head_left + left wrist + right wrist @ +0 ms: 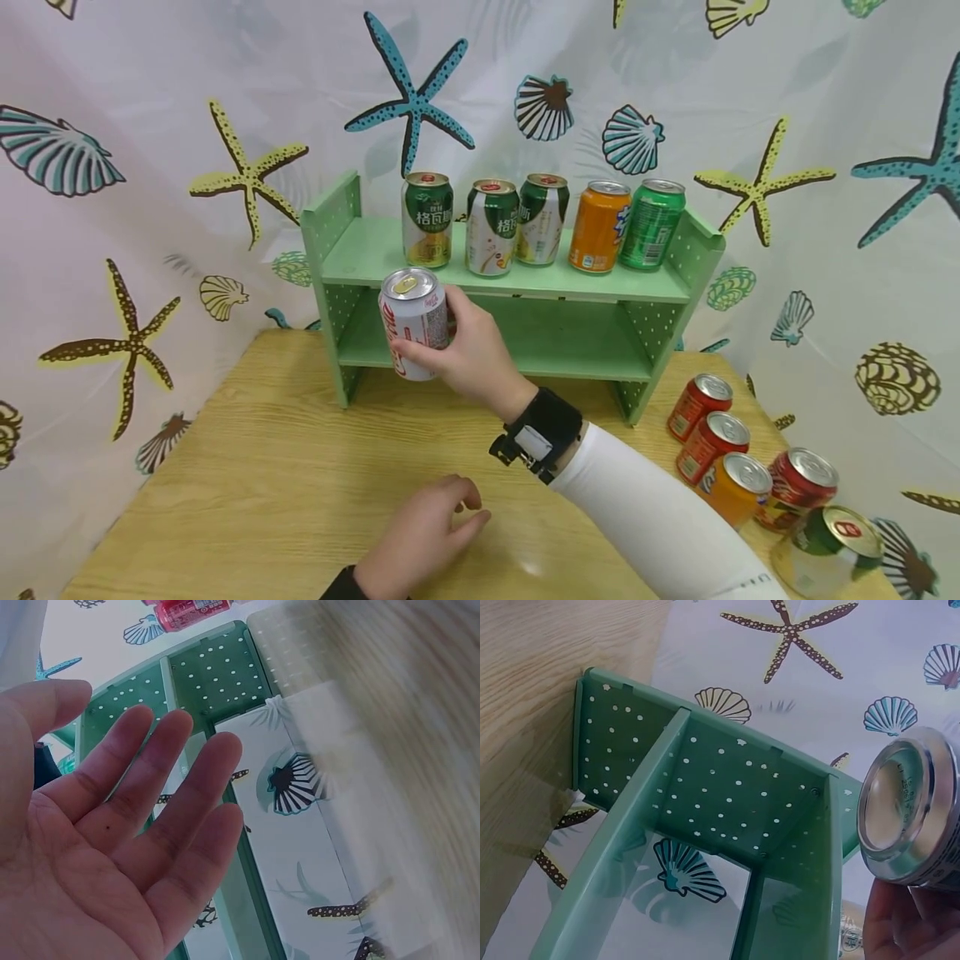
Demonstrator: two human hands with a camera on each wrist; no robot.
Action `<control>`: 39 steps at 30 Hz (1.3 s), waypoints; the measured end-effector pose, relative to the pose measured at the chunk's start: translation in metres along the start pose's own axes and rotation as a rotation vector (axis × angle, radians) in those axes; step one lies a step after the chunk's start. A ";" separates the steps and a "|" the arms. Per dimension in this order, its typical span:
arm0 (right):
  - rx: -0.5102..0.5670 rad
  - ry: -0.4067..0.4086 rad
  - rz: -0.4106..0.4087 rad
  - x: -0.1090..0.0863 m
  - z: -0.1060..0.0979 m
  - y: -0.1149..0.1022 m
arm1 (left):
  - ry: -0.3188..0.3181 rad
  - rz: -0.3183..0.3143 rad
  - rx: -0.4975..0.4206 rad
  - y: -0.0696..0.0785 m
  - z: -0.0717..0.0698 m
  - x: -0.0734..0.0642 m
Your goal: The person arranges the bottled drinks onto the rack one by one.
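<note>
My right hand (476,354) grips a white and red soda can (415,325) in front of the left part of the green shelf (480,283). The can is upright, its silver top facing up in the head view. In the right wrist view the bottom of the soda can (900,802) shows, with fingers under it. Over the wooden table, my left hand (423,533) hangs with loosely bent fingers and holds nothing. Its palm and spread fingers (187,787) fill much of the left wrist view.
On the top board stand green and white cans (427,218), an orange can (600,227) and a green can (652,225). At the table's right lie red cans (699,408), an orange can (735,487) and a green and white can (825,554). A patterned curtain (480,50) hangs behind.
</note>
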State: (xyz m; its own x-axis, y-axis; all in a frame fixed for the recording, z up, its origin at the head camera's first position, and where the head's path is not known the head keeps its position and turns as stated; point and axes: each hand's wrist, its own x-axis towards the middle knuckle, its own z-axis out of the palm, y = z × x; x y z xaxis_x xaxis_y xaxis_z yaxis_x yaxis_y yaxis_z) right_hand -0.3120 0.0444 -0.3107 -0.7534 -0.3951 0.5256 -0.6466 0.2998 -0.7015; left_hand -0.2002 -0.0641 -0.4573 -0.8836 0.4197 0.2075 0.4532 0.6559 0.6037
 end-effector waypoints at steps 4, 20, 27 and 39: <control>-0.018 0.016 0.008 0.009 0.001 0.003 | -0.023 -0.004 -0.007 0.000 0.000 0.000; -0.035 0.035 0.018 0.042 0.003 -0.002 | -0.032 -0.016 -0.010 -0.002 0.006 -0.001; -0.009 0.045 0.021 0.051 0.008 -0.004 | -0.032 -0.009 -0.014 -0.003 0.006 -0.002; -0.001 0.063 0.030 0.067 0.013 -0.006 | -0.048 -0.005 -0.015 -0.005 0.007 -0.004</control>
State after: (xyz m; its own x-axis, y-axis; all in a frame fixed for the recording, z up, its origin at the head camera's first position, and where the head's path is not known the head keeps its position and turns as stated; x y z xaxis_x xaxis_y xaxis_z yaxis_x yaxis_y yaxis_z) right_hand -0.3570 0.0051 -0.2777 -0.7787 -0.3306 0.5332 -0.6233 0.3118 -0.7171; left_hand -0.1985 -0.0645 -0.4669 -0.8791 0.4463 0.1672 0.4465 0.6487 0.6163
